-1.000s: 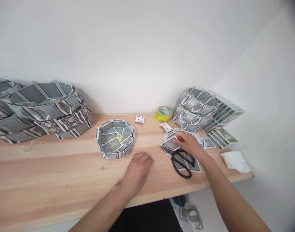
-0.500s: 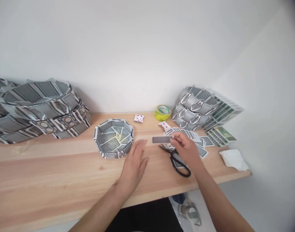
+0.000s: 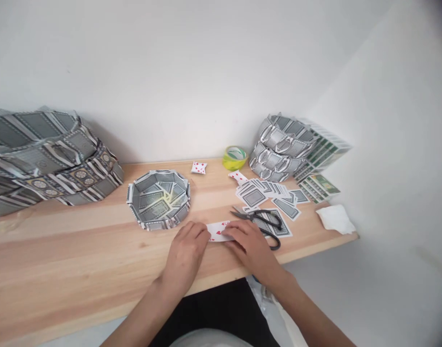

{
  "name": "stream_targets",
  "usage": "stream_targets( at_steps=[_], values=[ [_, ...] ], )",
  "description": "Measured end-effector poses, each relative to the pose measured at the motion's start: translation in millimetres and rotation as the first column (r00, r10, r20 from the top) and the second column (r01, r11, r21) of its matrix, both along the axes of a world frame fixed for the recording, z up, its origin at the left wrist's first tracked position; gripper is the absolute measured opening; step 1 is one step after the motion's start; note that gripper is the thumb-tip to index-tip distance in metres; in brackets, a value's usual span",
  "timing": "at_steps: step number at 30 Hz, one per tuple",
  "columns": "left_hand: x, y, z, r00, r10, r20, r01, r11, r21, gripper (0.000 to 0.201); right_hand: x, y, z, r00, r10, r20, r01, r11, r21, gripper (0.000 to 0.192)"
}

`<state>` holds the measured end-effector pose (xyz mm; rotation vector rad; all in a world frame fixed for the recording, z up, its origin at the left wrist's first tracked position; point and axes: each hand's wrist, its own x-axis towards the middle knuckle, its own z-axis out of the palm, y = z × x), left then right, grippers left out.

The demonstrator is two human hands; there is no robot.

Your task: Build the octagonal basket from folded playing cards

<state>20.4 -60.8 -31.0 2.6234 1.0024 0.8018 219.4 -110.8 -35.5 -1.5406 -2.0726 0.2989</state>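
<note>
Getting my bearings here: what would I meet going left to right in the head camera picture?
Large grey card basket, shallow grey card bowl, small folded red-diamond card, white red-heart card, narrower grey card basket, white folded pad.

Bare forearms (image 3: 143, 308) — black lower clothing (image 3: 213, 311).

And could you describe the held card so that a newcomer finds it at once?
On the wooden table, look near the front edge, between the left hand and the right hand. Both hold the card; its white face with red hearts sets it apart from the grey-backed cards beyond the scissors.
</note>
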Motion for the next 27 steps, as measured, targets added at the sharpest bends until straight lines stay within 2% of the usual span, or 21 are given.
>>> stream_targets(
  at_steps=[4,10,15,21,27],
  values=[
    [1,1,-2.8,1.0,0.016,0.024,-0.016,1.0,0.016,0.017,-4,0,-1.5,1.0,-0.017,-0.009,0.018,0.999,0.05,0.018],
    [3,0,-7.0,0.991,0.071,0.114,-0.067,0.997,-0.035,0.018,6,12,0.5,1.0,0.027,-0.002,-0.027,0.998,0.056,0.02],
    [3,-2,-5.2,0.984,0.13,0.12,-0.12,0.989,-0.089,0.021,4,21,5.8,1.0,-0.017,-0.017,0.017,1.0,-0.012,0.019],
    [8,1,1.1,0.968,0.252,0.001,-0.25,0.96,-0.123,0.028,-2,25,8.2,0.992,-0.118,-0.032,0.114,0.988,-0.105,0.018],
    [14,6,5.5,0.939,0.318,-0.127,-0.331,0.938,-0.098,0.022,-2,33,12.2,0.993,-0.101,0.064,0.111,0.978,-0.175,0.015]
  ],
)
